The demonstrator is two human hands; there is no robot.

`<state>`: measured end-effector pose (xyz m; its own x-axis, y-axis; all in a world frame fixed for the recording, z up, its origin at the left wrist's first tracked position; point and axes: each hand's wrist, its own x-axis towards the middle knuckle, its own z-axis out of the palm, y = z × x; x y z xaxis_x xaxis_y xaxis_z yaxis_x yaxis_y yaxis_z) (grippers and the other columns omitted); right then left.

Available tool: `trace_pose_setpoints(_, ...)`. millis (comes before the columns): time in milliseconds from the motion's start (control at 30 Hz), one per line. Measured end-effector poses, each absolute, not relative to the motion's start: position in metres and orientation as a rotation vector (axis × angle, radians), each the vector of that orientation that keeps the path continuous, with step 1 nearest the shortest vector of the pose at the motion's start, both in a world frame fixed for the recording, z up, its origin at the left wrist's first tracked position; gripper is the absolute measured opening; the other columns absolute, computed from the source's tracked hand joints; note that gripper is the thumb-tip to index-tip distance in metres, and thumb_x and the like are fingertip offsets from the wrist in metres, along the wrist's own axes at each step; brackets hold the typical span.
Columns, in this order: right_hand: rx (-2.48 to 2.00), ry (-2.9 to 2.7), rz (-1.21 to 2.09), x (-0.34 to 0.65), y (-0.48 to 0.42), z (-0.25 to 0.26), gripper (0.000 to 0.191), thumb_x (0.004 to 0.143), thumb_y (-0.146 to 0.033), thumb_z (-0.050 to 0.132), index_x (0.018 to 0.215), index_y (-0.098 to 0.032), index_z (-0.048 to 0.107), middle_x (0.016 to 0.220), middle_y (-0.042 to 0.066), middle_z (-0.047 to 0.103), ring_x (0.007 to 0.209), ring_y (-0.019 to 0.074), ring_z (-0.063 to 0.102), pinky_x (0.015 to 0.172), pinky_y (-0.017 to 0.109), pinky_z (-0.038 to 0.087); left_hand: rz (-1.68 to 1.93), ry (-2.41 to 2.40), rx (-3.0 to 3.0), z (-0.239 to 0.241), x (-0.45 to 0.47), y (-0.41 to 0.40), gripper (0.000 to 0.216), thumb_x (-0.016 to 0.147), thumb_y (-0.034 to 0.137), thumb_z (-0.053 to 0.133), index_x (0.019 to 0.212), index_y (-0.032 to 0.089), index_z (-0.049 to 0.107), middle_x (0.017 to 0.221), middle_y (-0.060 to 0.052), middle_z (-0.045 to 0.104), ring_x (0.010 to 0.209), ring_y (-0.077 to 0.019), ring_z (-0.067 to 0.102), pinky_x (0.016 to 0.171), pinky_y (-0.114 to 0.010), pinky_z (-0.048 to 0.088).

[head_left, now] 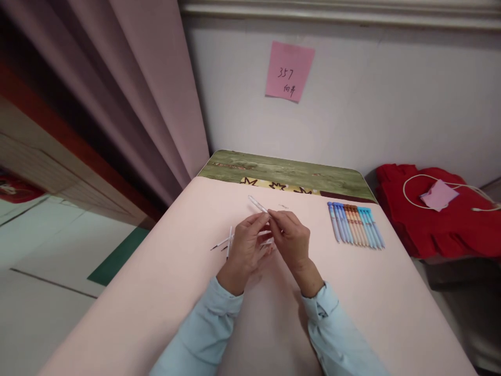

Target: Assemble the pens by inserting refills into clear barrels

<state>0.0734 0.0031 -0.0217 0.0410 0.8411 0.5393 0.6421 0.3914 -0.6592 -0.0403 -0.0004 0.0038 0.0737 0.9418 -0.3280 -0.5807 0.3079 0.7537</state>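
Both hands meet over the middle of the pink-covered table (164,292). My left hand (246,249) and my right hand (290,239) pinch together round a thin white pen refill (257,203) whose end sticks out up and to the left. More thin refills (226,242) lie on the cloth just left of my left hand. A small pale part (283,207) lies beyond my right hand. A row of several blue and orange pens (355,224) lies side by side to the right, apart from both hands.
A pink sticky note (288,71) hangs on the white wall behind. A curtain (129,94) hangs at the left. Right of the table, a red cloth (438,219) holds a white cable and a pink note. The table's far end shows green wood pattern (289,170).
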Motion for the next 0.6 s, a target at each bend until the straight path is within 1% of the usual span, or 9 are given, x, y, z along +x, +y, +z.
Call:
trace_pose_setpoints(100,-1.260,-1.689,0.233,0.079,0.006,-0.019,0.023,0.097,-0.032,0.055,0.108,-0.025,0.074,0.101,0.007,0.075,0.093,0.0187,0.069,0.084,0.030,0.053,1.368,0.860,0.480,0.011,-0.047,0.005,0.032,0.071,0.033,0.082,0.093,0.017,0.065,0.085,-0.004,0.069,0.072,-0.0139,0.066,0.067,-0.026,0.054)
trace_pose_setpoints(200,-1.189,-1.728,0.219,0.082,0.008,-0.017,0.019,0.095,-0.031,0.059,0.105,-0.025,0.074,0.098,0.006,0.075,0.090,0.0175,0.070,0.081,0.028,0.054,1.573,0.863,0.408,0.010,-0.056,0.012,0.033,0.074,0.032,0.079,0.100,0.017,0.065,0.085,-0.002,0.069,0.072,-0.0122,0.067,0.072,-0.027,0.057)
trace_pose_setpoints(267,-1.139,-1.763,0.207,0.083,0.009,-0.017,0.018,0.095,-0.029,0.061,0.105,-0.024,0.074,0.097,0.005,0.076,0.087,0.0165,0.071,0.079,0.027,0.055,1.613,0.880,0.413,0.006,-0.064,0.016,0.030,0.075,0.031,0.078,0.098,0.016,0.066,0.082,-0.001,0.068,0.068,-0.0116,0.066,0.070,-0.027,0.058)
trace_pose_setpoints(400,-1.089,-1.822,0.184,0.084,0.010,-0.015,0.016,0.094,-0.025,0.062,0.105,-0.024,0.074,0.096,0.003,0.076,0.086,0.0156,0.072,0.078,0.026,0.056,1.568,0.909,0.471,0.004,-0.076,0.020,0.023,0.074,0.027,0.078,0.090,0.015,0.066,0.077,-0.001,0.068,0.066,-0.0117,0.066,0.067,-0.026,0.058)
trace_pose_setpoints(500,-1.092,-1.840,0.186,0.084,0.009,-0.014,0.016,0.094,-0.026,0.062,0.104,-0.025,0.074,0.096,0.003,0.077,0.086,0.0155,0.072,0.078,0.026,0.056,1.537,0.939,0.492,0.006,-0.080,0.019,0.019,0.073,0.025,0.077,0.085,0.015,0.066,0.071,0.000,0.067,0.064,-0.0123,0.066,0.066,-0.025,0.057)
trace_pose_setpoints(600,-1.112,-1.858,0.187,0.083,0.008,-0.013,0.016,0.094,-0.027,0.062,0.104,-0.025,0.075,0.096,0.003,0.077,0.086,0.0153,0.072,0.077,0.025,0.056,1.590,1.013,0.471,0.009,-0.079,0.017,0.015,0.073,0.024,0.076,0.081,0.015,0.066,0.068,0.001,0.066,0.061,-0.0112,0.064,0.065,-0.024,0.056)
